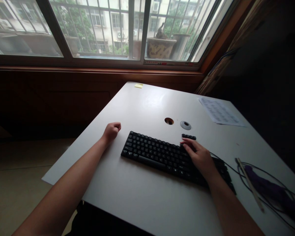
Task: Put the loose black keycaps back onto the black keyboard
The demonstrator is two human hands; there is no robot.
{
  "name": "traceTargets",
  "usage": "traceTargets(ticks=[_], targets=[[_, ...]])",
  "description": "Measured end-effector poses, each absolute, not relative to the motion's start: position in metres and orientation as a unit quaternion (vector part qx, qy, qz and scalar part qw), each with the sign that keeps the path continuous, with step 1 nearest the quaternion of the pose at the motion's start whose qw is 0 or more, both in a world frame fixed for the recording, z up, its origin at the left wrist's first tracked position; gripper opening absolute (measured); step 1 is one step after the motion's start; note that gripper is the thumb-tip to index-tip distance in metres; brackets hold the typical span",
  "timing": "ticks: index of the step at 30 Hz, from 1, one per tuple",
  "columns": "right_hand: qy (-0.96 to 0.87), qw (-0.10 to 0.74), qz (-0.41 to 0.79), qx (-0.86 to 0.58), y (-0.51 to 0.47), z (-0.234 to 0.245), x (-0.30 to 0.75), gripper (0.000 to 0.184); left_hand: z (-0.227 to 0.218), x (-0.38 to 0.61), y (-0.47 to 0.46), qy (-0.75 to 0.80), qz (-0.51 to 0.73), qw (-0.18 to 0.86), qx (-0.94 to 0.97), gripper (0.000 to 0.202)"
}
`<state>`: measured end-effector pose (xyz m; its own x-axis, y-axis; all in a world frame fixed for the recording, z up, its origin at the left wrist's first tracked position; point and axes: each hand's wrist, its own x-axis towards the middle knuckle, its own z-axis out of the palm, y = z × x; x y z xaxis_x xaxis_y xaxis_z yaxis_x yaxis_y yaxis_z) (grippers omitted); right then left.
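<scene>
A black keyboard (159, 155) lies slanted across the middle of a white desk (142, 105). My right hand (199, 157) rests flat on its right half, fingers stretched out toward the top row of keys. My left hand (111, 131) sits on the bare desk just left of the keyboard's far left corner, curled into a loose fist with nothing visible in it. A short black strip of keycaps (188, 136) lies on the desk just beyond my right fingertips.
A round cable hole (169, 121) and its grey cover (186, 125) sit behind the keyboard. A printed sheet (220, 112) lies far right, a yellow note (138, 85) at the far edge. Purple brush, a thin stick (249, 183) and black cables crowd the right edge. Window beyond.
</scene>
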<state>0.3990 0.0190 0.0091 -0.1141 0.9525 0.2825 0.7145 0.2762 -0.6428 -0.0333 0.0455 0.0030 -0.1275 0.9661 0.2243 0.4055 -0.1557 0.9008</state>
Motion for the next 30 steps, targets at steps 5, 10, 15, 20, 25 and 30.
traceTargets(ticks=[5,10,15,20,25,30], targets=[[-0.723,0.33,0.197,-0.575,0.018,0.0103,0.3973,0.034,0.0029,-0.0332,0.0455,0.579,0.479,0.292,0.591,0.004],[-0.716,0.333,0.203,-0.579,0.0171,0.0123,0.3985,0.037,0.003,-0.0329,0.0456,0.579,0.48,0.291,0.591,0.004],[-0.757,0.306,0.182,-0.547,0.0193,0.0113,0.4023,0.03,0.0041,-0.0323,0.045,0.579,0.481,0.292,0.59,0.003],[-0.77,0.318,0.15,-0.532,0.0193,0.0109,0.401,0.025,0.0046,-0.0319,0.0442,0.579,0.482,0.29,0.59,0.004],[-0.767,0.341,0.17,-0.516,0.0162,0.0142,0.4003,0.021,0.0034,-0.0322,0.0444,0.578,0.484,0.289,0.59,0.004],[-0.787,0.306,0.198,-0.498,0.0155,0.0168,0.4039,0.014,0.0046,-0.0321,0.0437,0.577,0.482,0.288,0.593,0.003]])
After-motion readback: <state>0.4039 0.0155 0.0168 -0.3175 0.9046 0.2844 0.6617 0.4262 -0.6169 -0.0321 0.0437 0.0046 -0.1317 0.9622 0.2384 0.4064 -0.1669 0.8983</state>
